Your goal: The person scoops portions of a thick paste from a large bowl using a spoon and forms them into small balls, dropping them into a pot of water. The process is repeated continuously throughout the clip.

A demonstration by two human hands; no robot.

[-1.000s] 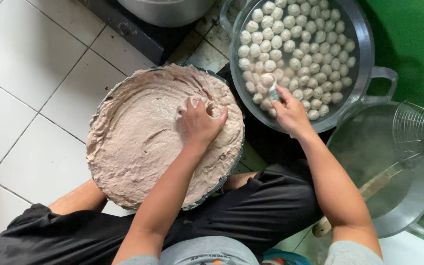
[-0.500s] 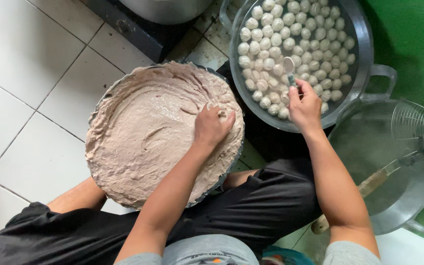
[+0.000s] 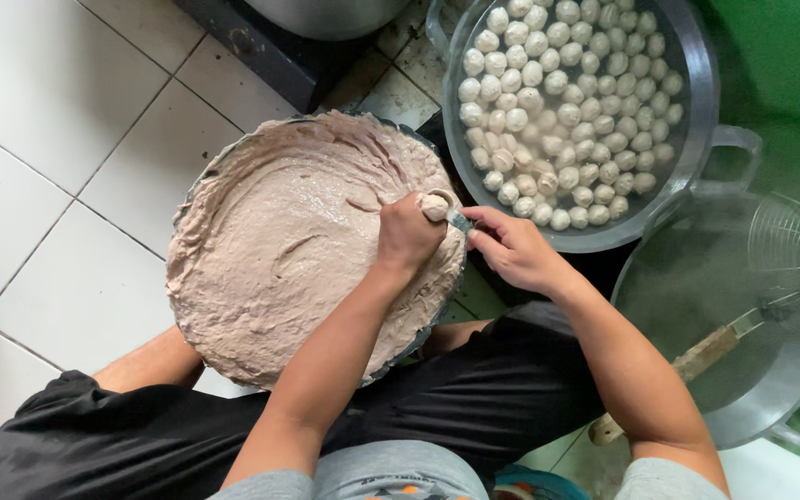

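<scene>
Meat paste [image 3: 289, 241] fills the wide basin [image 3: 198, 185] on the tiled floor [image 3: 39, 111], and the left hand [image 3: 409, 236] is fisted in it, squeezing a ball [image 3: 434, 207] out at the thumb. The right hand [image 3: 511, 248] grips a spoon [image 3: 458, 222] touching that ball. This looks like the shaping step; scooping the ball cleanly calls for a steady cut toward the pot of balls in water [image 3: 678, 176].

We see a wide basin [image 3: 233, 185] of grey-brown paste [image 3: 298, 250], smeared and furrowed; a pale, round ball [image 3: 434, 206] sits at its right edge, a small metal spoon [image 3: 460, 222] touching it.
</scene>
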